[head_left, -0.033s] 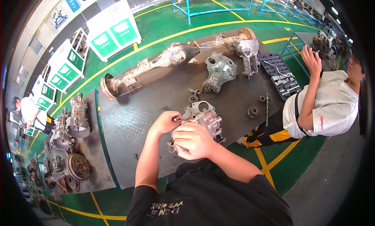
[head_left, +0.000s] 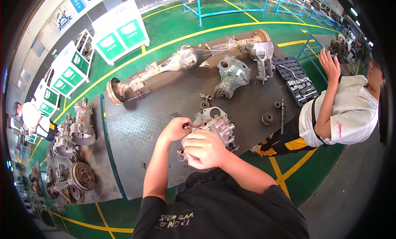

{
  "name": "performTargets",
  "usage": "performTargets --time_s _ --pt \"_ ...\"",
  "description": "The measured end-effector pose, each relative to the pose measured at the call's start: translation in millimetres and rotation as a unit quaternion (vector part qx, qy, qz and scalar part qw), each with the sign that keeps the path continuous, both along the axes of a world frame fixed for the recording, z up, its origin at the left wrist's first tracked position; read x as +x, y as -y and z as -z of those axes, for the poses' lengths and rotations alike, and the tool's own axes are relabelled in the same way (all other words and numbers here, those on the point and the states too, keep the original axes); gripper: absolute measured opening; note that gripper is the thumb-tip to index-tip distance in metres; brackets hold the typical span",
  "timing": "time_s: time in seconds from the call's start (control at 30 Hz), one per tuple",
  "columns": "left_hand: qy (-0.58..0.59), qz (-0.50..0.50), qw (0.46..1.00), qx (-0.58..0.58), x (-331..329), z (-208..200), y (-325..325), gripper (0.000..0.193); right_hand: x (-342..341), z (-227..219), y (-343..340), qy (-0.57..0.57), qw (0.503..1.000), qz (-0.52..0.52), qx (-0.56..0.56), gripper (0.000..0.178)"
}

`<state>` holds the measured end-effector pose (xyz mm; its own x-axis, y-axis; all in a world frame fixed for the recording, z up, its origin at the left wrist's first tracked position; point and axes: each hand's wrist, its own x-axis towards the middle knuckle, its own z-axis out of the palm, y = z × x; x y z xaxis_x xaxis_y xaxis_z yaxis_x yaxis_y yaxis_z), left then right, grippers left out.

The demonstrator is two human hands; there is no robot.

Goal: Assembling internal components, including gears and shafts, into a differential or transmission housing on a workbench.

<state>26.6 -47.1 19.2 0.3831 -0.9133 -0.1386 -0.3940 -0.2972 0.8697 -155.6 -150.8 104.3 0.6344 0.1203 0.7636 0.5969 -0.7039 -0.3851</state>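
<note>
From my remote post I look down on a dark, textured metal counter (head_left: 136,152). A compact silvery-grey metal housing (head_left: 220,129) with a round opening in its flange sits at the counter's near edge, directly in front of my body, under both hands. My left hand (head_left: 178,129) is at the housing's left edge, its fingers curled and pinching a small dark metal piece (head_left: 187,126). My right hand (head_left: 203,149) lies across the near left part of the housing with its fingers bent over it; the palm hides what is beneath, so I cannot tell whether they are clenched on anything.

Just beyond the housing lie a small dark metal ring (head_left: 204,105) and a short stepped metal fitting (head_left: 205,97). To the right I see a dark toothed gear (head_left: 267,118) near a slim dark metal shaft (head_left: 282,117). Farther off stands a pale, splayed metal casting (head_left: 232,77), and a long rusty axle (head_left: 187,58) stretches along the far side. A black tool case (head_left: 298,97) lies unfolded near a co-worker in a light-grey shirt (head_left: 350,109).
</note>
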Motion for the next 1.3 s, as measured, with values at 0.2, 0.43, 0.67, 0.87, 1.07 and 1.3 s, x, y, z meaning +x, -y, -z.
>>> performTargets --time_s 0.2,0.43,0.67,0.87,1.07,1.3 --pt "0.007 -0.005 1.0 0.016 0.2 -4.7 1.8 0.014 0.0 -0.1 0.0 -0.006 1.0 -0.003 0.007 0.008" --pt "-0.114 -0.004 0.993 0.038 8.4 9.6 0.5 0.015 -0.8 -1.1 -1.4 -0.006 1.0 -0.002 0.001 0.009" --pt "-0.022 -0.024 0.997 0.07 0.0 4.8 8.5 0.018 0.3 -3.3 0.0 -0.014 1.0 0.004 0.002 0.011" --pt "-0.038 0.001 0.999 0.015 1.7 -1.5 2.7 0.017 1.7 -4.2 1.1 -0.016 1.0 -0.003 0.009 0.011" --pt "-0.108 0.055 0.991 0.053 12.9 -3.4 6.4 0.011 2.4 -4.8 3.3 -0.015 1.0 -0.012 0.015 0.009" --pt "-0.124 -0.004 0.991 0.05 4.6 -0.9 6.9 0.011 3.8 -3.7 6.6 -0.014 0.999 -0.029 0.031 0.012"
